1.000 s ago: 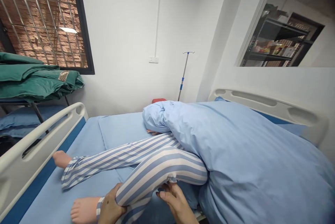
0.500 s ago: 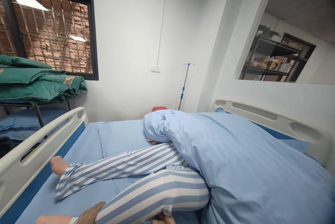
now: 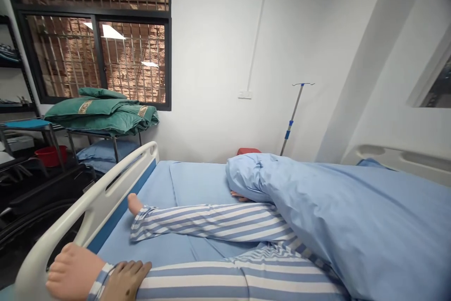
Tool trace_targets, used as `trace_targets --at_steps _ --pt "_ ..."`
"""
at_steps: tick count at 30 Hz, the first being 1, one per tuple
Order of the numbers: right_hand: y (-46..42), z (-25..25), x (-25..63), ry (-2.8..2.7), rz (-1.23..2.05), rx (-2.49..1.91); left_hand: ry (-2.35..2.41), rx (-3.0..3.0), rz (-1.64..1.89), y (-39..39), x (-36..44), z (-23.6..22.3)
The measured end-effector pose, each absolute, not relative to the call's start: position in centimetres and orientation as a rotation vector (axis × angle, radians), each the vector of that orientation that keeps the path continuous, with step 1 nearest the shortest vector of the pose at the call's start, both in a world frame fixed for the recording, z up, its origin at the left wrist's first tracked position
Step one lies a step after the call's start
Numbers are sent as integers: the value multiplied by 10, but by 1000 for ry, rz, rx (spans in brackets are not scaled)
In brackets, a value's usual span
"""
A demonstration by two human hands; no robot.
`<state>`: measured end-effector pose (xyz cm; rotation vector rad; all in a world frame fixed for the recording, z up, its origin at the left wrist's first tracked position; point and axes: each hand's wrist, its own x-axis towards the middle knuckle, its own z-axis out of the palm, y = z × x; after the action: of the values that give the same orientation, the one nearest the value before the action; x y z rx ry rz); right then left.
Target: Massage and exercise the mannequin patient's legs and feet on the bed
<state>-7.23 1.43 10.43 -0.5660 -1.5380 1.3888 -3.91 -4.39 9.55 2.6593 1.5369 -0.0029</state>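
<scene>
On the bed lies what looks like a care manikin with smooth, plastic-looking feet, in blue-and-white striped trousers. Its near leg (image 3: 197,281) stretches along the front of the bed, with the bare foot (image 3: 75,272) close to the footboard. My left hand (image 3: 127,278) lies over this leg just above the ankle, fingers curled across the striped cloth. The far leg (image 3: 214,221) rests flat on the sheet. A light blue quilt (image 3: 338,216) hides the upper body; a few fingertips (image 3: 238,196) show under its edge. My right hand is out of view.
A white footboard (image 3: 70,216) closes the bed's left end, a white headboard (image 3: 416,158) its right. Behind stand an IV pole (image 3: 293,118) and something red. Green folded bedding (image 3: 105,113) lies on a rack under the barred window. A wheelchair (image 3: 38,202) stands at left.
The view has swung left. The near leg, bent at the knee before, now lies straighter and lower. My right hand, earlier under the knee, has left the view; my left hand stays near the ankle.
</scene>
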Motion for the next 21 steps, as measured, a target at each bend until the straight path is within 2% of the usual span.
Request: trace_targets --at_steps 8,11,14,16,18,21 --pt "-4 100 -76 -991 1527 -744 1525 2716 -124 -54 -41 114" --pt "2 107 -83 -929 1484 -851 1512 2721 -110 -53 -44 107" --pt "2 132 -75 -1092 1429 -793 1531 2709 -10 -48 -46 96" --pt "-12 151 -45 -1156 1399 -709 1543 2701 101 -42 -43 85" --pt "-44 162 9 -876 1401 -819 1538 2681 220 -36 -36 71" --pt "-115 153 116 -625 1283 -894 1512 2622 346 -27 -17 51"
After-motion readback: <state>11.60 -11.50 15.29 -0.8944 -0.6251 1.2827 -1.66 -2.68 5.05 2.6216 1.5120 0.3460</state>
